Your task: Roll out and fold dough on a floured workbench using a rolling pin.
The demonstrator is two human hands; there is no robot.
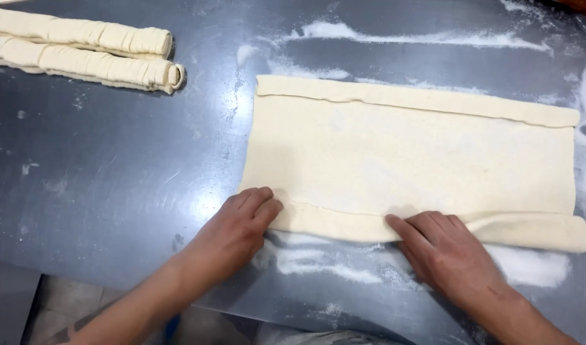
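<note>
A rectangular dough sheet [408, 153] lies flat on the floured steel table [114, 179], its far and near edges folded inward. The left hand [238, 227] presses flat, fingers together, on the near fold's left end. The right hand [443, 249] rests flat on the same fold, farther right. Neither hand clamps anything. Two rolled dough logs [88, 54] lie well apart, far left.

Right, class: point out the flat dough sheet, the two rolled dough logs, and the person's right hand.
dough sheet [408, 153]: head view, on its floured flat middle.
rolled dough logs [107, 67]: head view, on the nearer log's side.
right hand [449, 252]: head view, on the back of the hand.
</note>
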